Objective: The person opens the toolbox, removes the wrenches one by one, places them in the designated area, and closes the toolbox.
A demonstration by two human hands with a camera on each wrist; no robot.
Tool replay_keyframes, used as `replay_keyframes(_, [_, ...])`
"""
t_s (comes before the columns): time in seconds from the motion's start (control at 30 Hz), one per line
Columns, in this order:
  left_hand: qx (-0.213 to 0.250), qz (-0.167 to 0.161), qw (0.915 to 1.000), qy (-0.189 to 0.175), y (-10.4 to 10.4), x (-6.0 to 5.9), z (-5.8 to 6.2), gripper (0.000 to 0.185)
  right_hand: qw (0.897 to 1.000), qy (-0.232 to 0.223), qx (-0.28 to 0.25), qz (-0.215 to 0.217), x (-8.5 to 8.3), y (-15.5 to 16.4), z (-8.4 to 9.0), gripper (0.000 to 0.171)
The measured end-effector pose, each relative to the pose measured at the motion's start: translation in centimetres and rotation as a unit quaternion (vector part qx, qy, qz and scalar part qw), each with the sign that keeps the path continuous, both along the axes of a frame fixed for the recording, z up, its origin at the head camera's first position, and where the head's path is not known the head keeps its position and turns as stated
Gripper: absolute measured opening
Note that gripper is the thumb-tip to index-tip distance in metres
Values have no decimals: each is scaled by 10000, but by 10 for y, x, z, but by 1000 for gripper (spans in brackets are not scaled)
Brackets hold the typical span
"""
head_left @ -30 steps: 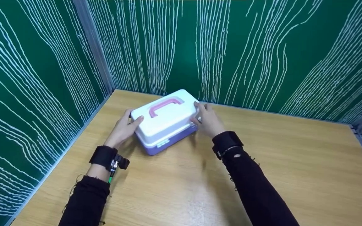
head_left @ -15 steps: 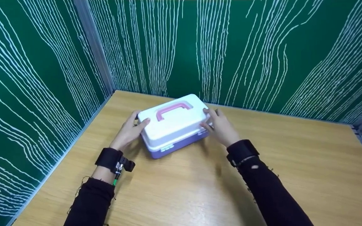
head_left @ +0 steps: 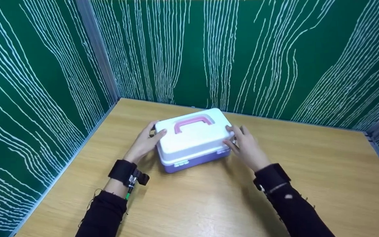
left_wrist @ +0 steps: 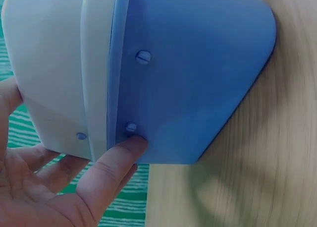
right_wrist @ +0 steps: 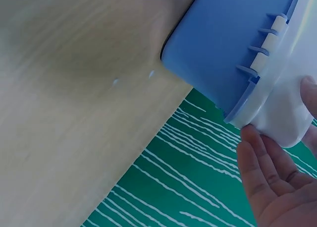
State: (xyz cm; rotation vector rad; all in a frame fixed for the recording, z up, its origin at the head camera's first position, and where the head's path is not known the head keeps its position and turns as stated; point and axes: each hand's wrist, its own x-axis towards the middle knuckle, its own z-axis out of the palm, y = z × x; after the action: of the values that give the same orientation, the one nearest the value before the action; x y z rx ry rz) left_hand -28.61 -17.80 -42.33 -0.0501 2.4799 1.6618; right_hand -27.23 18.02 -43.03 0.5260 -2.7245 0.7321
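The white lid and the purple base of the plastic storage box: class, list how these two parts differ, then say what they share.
The white lid sits on top; the purple base rests on the wooden table. The lid carries a pink handle; the base carries none. The lid looks taller than the visible strip of base. They share rounded corners and smooth plastic, and the left hand and right hand hold the box at opposite ends.
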Motion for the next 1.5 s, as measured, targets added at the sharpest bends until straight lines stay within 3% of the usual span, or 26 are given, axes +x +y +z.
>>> replay_keyframes(0.23, [-9,-228,9997,95,16,5,-1,74,9996,153,-46,-242,26,18,-5,47])
replay_keyframes(0.73, [288,-736,9963,351,46,9,-6,71,9898,1368,306,-246,81,46,-11,39])
replay_keyframes(1.07, [459,-1065,9930,240,65,7,-7,64,9900,1221,449,-541,128,52,-7,34])
replay_keyframes(1.27, [495,-1301,9901,204,75,8,-10,67,9939,640,473,-760,152,58,0,38])
replay_keyframes(1.4, [328,-1289,9900,459,79,9,-12,67,9968,254,50,-760,154,71,6,36])
replay_keyframes(1.5, [110,-1143,9902,795,79,14,-12,62,9965,343,-437,-632,145,87,10,34])
